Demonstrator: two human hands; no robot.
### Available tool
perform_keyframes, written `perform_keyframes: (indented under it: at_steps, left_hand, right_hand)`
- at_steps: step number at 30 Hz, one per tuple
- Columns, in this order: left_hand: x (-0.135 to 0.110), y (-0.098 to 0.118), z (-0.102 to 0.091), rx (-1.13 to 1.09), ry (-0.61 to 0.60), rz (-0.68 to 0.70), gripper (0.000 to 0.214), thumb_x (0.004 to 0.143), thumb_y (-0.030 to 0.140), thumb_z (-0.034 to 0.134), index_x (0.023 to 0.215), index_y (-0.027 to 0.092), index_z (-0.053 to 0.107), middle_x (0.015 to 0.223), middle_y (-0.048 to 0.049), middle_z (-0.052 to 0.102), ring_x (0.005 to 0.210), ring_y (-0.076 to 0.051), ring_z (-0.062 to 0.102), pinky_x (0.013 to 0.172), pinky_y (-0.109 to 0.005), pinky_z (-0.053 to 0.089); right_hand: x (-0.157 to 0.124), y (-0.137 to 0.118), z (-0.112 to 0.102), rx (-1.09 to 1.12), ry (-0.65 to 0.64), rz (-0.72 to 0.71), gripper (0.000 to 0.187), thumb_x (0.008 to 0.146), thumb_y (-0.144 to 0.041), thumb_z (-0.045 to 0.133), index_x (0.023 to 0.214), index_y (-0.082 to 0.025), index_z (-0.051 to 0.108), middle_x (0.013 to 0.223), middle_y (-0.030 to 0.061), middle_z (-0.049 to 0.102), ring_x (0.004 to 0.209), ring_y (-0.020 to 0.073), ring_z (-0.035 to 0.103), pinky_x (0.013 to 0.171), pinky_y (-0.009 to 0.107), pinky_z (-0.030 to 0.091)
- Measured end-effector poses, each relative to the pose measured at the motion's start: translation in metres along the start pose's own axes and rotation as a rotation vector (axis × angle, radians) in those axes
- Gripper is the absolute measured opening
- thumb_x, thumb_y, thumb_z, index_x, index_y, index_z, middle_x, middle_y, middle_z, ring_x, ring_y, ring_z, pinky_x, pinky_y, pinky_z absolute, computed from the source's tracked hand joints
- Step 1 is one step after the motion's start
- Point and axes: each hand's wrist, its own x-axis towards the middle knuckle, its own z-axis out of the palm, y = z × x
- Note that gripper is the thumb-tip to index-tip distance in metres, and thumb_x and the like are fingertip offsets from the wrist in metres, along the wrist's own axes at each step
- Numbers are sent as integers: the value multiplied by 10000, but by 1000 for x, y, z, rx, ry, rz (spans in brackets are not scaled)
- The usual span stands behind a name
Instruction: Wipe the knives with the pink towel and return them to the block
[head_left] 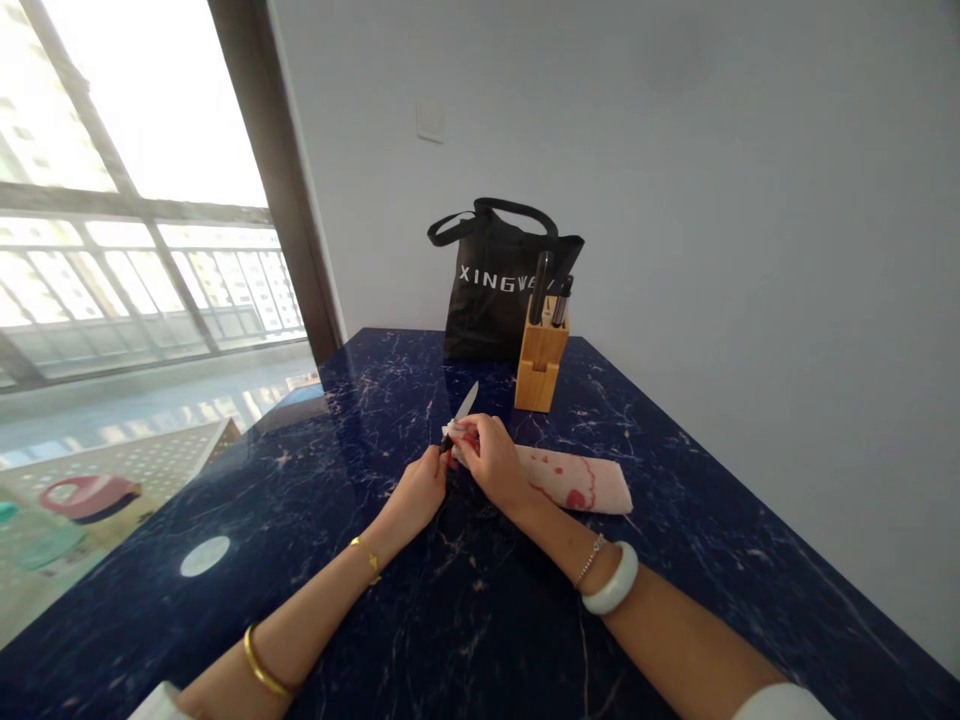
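My left hand (422, 490) is closed round the dark handle of a small knife (465, 404), whose blade points up and away toward the wall. My right hand (491, 455) pinches a pink patterned cloth (577, 478) against the base of the blade. The rest of the cloth lies flat on the dark blue marble table (675, 520), trailing to the right of my right wrist.
A wooden knife block (540, 365) with dark handles standing in it sits just behind my hands. A black tote bag (499, 285) with white lettering stands behind it against the wall. A large window is on the left. A white round spot (205, 556) marks the table's left side.
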Motion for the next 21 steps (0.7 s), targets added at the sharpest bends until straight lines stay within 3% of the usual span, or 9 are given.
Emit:
perform_keyframes:
  at_steps: [8, 21]
  left_hand:
    - [-1, 0, 0, 31, -7, -32, 211, 904, 233, 295, 800, 119, 440, 795, -88, 554, 700, -137, 518, 651, -238, 332]
    - [-1, -1, 0, 18, -10, -41, 221, 904, 248, 287, 799, 124, 436, 755, -69, 536, 684, -135, 503, 634, -239, 321]
  right_hand:
    - [-2, -4, -2, -43, -72, -73, 111, 849, -148, 429, 835, -127, 537, 833, 44, 530, 833, 140, 423, 780, 260, 350]
    - [-2, -4, -3, 13, -70, -74, 133, 823, -118, 412, 887, -127, 528, 880, 56, 529, 861, 151, 419, 804, 267, 346]
